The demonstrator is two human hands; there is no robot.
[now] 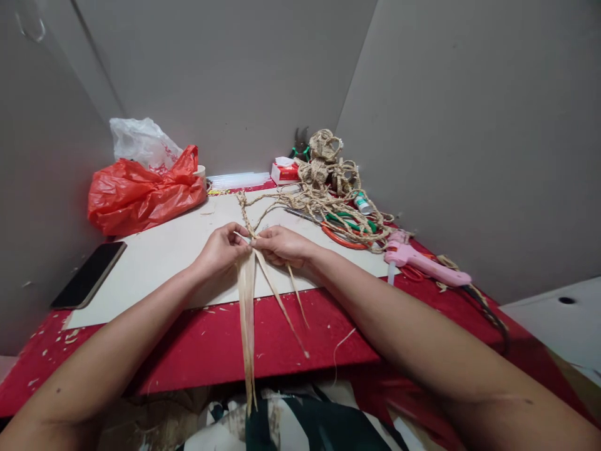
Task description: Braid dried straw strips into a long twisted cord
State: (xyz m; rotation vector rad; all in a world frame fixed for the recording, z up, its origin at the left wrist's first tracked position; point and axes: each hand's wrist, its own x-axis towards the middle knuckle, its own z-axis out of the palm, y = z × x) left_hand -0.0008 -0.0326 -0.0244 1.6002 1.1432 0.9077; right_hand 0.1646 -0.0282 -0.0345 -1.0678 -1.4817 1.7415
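Note:
A braided cord of dried plant fibre [246,213] runs from the rope heap down to my fingers. My left hand [226,249] pinches its lower end from the left side. From the right, my right hand [280,244] grips the same end, fingers curled, nearly touching the left. Below the hands hang loose flat fibre strips [247,300]; the wide ones drop past the table edge toward my lap. Two narrower strips [277,299] slant down to the right from under my right hand. The exact crossing of the strands is hidden by my fingertips.
A pale board [154,263] lies on the red tabletop [197,351]. Left are a phone [89,275] and a red plastic bag [141,194]. On the right sit heaped braided rope [323,188], orange-handled scissors [345,239] and a pink glue gun [422,260]. Grey walls enclose the table.

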